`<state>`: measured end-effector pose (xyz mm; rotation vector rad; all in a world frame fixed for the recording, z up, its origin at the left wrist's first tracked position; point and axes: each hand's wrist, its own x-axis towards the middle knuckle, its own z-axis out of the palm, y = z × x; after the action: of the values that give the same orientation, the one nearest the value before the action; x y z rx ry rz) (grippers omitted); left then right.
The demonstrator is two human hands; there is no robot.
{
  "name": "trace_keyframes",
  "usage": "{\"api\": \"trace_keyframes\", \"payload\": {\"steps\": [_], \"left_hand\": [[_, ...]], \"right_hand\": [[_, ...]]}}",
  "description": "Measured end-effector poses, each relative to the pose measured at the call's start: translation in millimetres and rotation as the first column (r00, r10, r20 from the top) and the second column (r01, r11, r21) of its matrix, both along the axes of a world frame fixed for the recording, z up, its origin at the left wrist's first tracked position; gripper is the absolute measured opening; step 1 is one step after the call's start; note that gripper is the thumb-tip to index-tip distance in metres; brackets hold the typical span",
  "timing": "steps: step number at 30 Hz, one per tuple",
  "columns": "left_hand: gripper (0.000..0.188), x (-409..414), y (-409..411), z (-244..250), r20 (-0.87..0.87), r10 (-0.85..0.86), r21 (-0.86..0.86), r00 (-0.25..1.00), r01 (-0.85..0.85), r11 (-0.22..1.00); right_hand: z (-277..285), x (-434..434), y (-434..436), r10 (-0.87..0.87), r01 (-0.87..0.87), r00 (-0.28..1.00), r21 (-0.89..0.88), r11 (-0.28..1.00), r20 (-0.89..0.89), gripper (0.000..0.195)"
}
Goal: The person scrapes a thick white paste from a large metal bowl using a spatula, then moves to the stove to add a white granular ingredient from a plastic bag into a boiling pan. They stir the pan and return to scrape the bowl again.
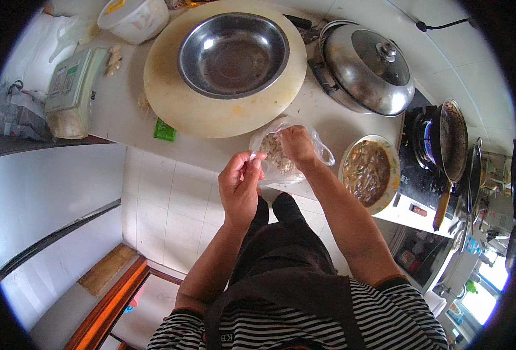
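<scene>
A clear plastic bag (286,175) of pale, crumbly food (273,151) lies at the counter's front edge. My left hand (242,179) pinches the bag's left rim between thumb and fingers. My right hand (296,144) reaches into the bag's mouth, its fingertips down at the food; whether they grip any is hidden. Beyond the bag, an empty stainless steel basin (234,57) rests on a thick round cutting board (188,111). Right of my right forearm stands a patterned bowl (392,175) of brown, saucy food (366,170).
A lidded steel pot (367,70) stands at the back right. Further right, a frying pan (452,140) sits over a lit burner (427,135), its handle pointing towards the front edge. A green packet (165,130), ginger (114,60), a covered scale (70,92) and a plastic tub (135,19) are at left.
</scene>
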<state>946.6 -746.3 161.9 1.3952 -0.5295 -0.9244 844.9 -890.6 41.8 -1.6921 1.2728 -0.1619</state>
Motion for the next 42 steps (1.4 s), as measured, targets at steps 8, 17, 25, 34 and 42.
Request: {"api": "trace_keyframes", "payload": {"steps": [8,17,25,34,42], "left_hand": [[0.016,4,-3,-1,0.016,0.006,-0.03,1.0,-0.005,1.0],[0.015,-4,-7,-5,0.0,-0.018,-0.026,1.0,0.018,1.0],[0.013,1,-2,-4,0.065,0.012,-0.014,0.998,-0.011,1.0],[0.013,0,-4,2,0.013,-0.022,-0.012,1.0,0.022,1.0],[0.015,10,-5,19,-0.244,-0.004,-0.073,0.97,-0.014,0.997]], "right_hand": [[14,-14,-8,-0.236,0.154,0.961,0.436,0.887,0.141,0.023],[20,7,48,0.339,-0.472,0.882,-0.61,0.637,-0.328,0.061],[-10,-19,5,0.516,-0.686,0.707,-0.29,0.668,-0.483,0.023],[-60,-25,-9,0.268,-0.496,0.831,-0.431,0.754,-0.488,0.024],[60,-2,19,0.272,-0.332,0.891,-0.113,0.936,-0.363,0.063]]}}
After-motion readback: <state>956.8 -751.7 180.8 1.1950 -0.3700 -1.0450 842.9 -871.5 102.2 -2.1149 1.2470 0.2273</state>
